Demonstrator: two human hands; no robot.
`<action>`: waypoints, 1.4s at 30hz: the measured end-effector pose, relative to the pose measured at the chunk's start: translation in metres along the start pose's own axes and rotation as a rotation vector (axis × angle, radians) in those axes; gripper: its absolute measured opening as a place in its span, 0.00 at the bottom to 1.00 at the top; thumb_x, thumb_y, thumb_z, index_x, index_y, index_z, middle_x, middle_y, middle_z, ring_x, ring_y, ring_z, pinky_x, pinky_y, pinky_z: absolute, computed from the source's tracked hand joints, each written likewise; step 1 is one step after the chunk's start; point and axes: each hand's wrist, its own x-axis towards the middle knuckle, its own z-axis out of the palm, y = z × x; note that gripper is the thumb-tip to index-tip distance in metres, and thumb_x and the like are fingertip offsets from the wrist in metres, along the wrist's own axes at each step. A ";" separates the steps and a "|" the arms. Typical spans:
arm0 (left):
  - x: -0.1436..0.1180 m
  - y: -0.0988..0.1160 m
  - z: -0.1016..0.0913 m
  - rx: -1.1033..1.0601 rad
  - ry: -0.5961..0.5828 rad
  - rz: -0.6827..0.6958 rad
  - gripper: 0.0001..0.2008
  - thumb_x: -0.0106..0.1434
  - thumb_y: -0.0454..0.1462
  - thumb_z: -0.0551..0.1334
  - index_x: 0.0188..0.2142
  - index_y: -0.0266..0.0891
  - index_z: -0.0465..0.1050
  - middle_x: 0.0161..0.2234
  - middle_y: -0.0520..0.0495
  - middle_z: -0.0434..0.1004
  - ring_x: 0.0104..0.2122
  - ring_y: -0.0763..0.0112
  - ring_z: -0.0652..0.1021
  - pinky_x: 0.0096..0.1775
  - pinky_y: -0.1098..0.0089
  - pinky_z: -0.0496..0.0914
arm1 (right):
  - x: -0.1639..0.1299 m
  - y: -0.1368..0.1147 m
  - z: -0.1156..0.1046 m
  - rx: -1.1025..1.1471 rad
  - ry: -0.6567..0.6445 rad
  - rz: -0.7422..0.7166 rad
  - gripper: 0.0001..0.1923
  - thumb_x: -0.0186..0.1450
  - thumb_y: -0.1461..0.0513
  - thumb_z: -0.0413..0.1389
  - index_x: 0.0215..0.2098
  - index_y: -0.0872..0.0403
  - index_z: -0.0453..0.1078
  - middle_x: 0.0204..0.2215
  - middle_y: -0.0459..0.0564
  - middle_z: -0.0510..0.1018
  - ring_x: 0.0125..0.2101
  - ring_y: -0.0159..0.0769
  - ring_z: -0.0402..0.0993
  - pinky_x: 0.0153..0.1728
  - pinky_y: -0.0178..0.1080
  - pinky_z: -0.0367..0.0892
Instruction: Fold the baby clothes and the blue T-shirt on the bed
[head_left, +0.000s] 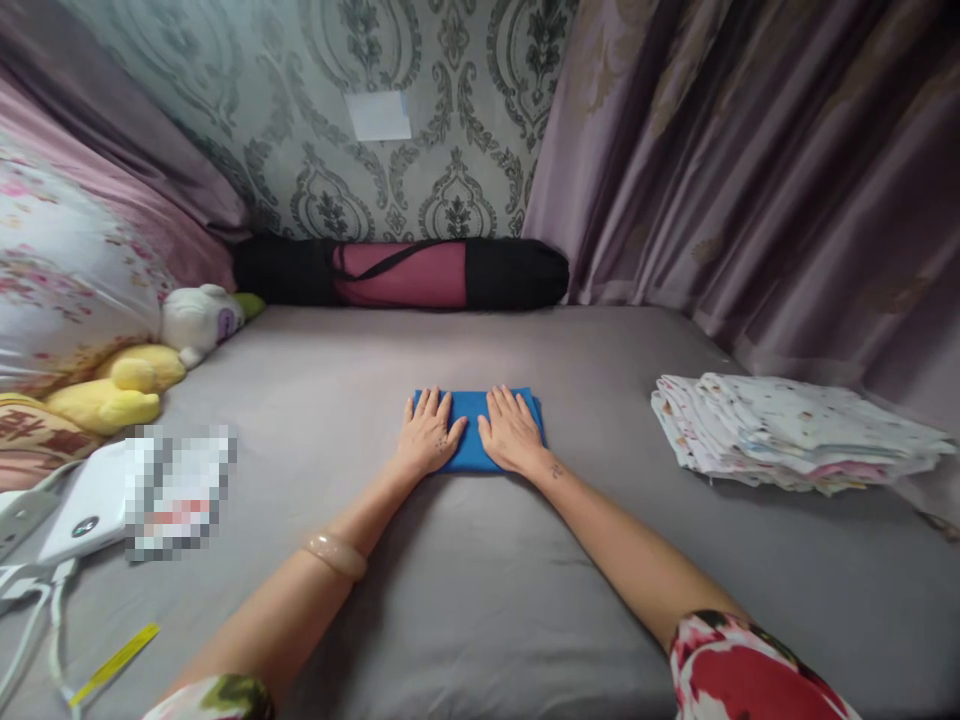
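Note:
A small folded blue cloth [474, 410] lies flat on the grey bed sheet [480, 600] in the middle of the view. My left hand [427, 432] rests palm down on its left half, fingers spread. My right hand [511, 430] presses flat on its right half, fingers spread too. Neither hand grips anything. A pale bangle [336, 553] sits on my left wrist.
A stack of folded white patterned cloths [795, 430] lies at the right. A black and pink rolled bag [405, 272] rests against the far wall. Yellow and white plush toys [142, 375] and a floral pillow [52, 280] sit at the left, with a white device and cables [67, 520] near the front left.

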 end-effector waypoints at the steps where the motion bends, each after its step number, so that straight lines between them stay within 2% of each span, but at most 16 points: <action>1: 0.000 0.000 -0.001 0.002 -0.004 -0.001 0.32 0.69 0.50 0.45 0.65 0.32 0.56 0.67 0.32 0.51 0.67 0.50 0.53 0.64 0.49 0.46 | 0.000 0.000 0.000 0.001 0.000 0.004 0.32 0.71 0.56 0.37 0.66 0.68 0.53 0.67 0.60 0.54 0.67 0.42 0.43 0.66 0.45 0.37; 5: 0.000 -0.002 -0.004 -0.023 -0.032 0.005 0.32 0.69 0.50 0.45 0.65 0.33 0.54 0.67 0.34 0.49 0.67 0.51 0.52 0.64 0.48 0.46 | 0.001 0.003 -0.005 0.031 -0.029 -0.004 0.31 0.71 0.56 0.36 0.66 0.67 0.53 0.67 0.59 0.54 0.67 0.43 0.43 0.66 0.45 0.37; 10: -0.003 -0.015 -0.005 -0.050 0.029 -0.046 0.31 0.70 0.49 0.42 0.66 0.33 0.52 0.68 0.35 0.48 0.67 0.54 0.51 0.65 0.50 0.45 | -0.002 0.016 -0.009 0.052 0.021 0.082 0.32 0.72 0.56 0.34 0.67 0.68 0.50 0.68 0.61 0.50 0.68 0.44 0.41 0.66 0.46 0.39; 14: -0.004 -0.023 -0.002 -0.072 -0.020 -0.056 0.32 0.70 0.49 0.43 0.66 0.31 0.51 0.67 0.35 0.51 0.67 0.53 0.53 0.64 0.52 0.46 | -0.005 0.023 -0.004 0.042 0.007 0.116 0.32 0.71 0.56 0.35 0.67 0.69 0.49 0.68 0.61 0.51 0.67 0.45 0.44 0.66 0.45 0.41; 20: -0.002 -0.030 0.002 -0.198 0.028 -0.059 0.29 0.71 0.47 0.43 0.65 0.34 0.55 0.67 0.37 0.53 0.67 0.57 0.54 0.65 0.53 0.48 | -0.006 0.024 -0.010 0.020 -0.041 0.124 0.32 0.71 0.56 0.36 0.68 0.68 0.48 0.68 0.61 0.51 0.67 0.46 0.45 0.65 0.46 0.41; 24: 0.000 -0.038 -0.001 -0.444 0.134 -0.129 0.25 0.70 0.42 0.44 0.62 0.36 0.60 0.65 0.41 0.60 0.64 0.65 0.60 0.64 0.60 0.53 | -0.002 0.000 -0.020 -0.024 0.006 0.072 0.32 0.72 0.56 0.35 0.67 0.68 0.50 0.68 0.62 0.51 0.68 0.47 0.42 0.65 0.53 0.33; 27: -0.002 -0.044 -0.006 -0.589 0.206 -0.175 0.23 0.70 0.41 0.45 0.60 0.36 0.63 0.62 0.42 0.65 0.62 0.67 0.65 0.63 0.63 0.56 | 0.003 -0.031 -0.018 0.026 0.005 -0.039 0.32 0.72 0.54 0.33 0.68 0.66 0.48 0.68 0.59 0.48 0.68 0.44 0.38 0.66 0.50 0.32; 30: -0.004 -0.048 -0.009 -0.669 0.235 -0.203 0.22 0.70 0.40 0.47 0.58 0.35 0.65 0.60 0.42 0.67 0.61 0.67 0.67 0.63 0.65 0.57 | 0.006 -0.052 -0.005 0.083 -0.065 -0.056 0.34 0.72 0.53 0.32 0.68 0.66 0.47 0.69 0.60 0.47 0.68 0.43 0.38 0.66 0.49 0.33; 35: -0.005 -0.056 -0.010 -0.811 0.302 -0.270 0.21 0.70 0.39 0.46 0.56 0.34 0.67 0.58 0.41 0.71 0.58 0.67 0.69 0.60 0.65 0.61 | 0.008 -0.053 0.009 0.102 -0.121 -0.018 0.35 0.72 0.51 0.31 0.68 0.67 0.47 0.69 0.59 0.47 0.68 0.43 0.37 0.66 0.48 0.32; 39: -0.002 -0.061 -0.008 -0.925 0.344 -0.315 0.22 0.71 0.41 0.45 0.55 0.34 0.68 0.57 0.41 0.71 0.57 0.68 0.71 0.59 0.66 0.63 | 0.010 -0.053 0.003 0.105 -0.164 0.001 0.35 0.72 0.51 0.33 0.68 0.67 0.47 0.69 0.60 0.46 0.68 0.44 0.38 0.66 0.49 0.34; 42: -0.002 -0.061 -0.009 -0.960 0.349 -0.317 0.22 0.71 0.41 0.44 0.55 0.33 0.68 0.56 0.40 0.71 0.57 0.68 0.71 0.59 0.66 0.63 | 0.018 -0.067 -0.001 0.105 -0.123 0.005 0.35 0.72 0.52 0.33 0.68 0.68 0.47 0.68 0.62 0.47 0.68 0.46 0.38 0.66 0.50 0.35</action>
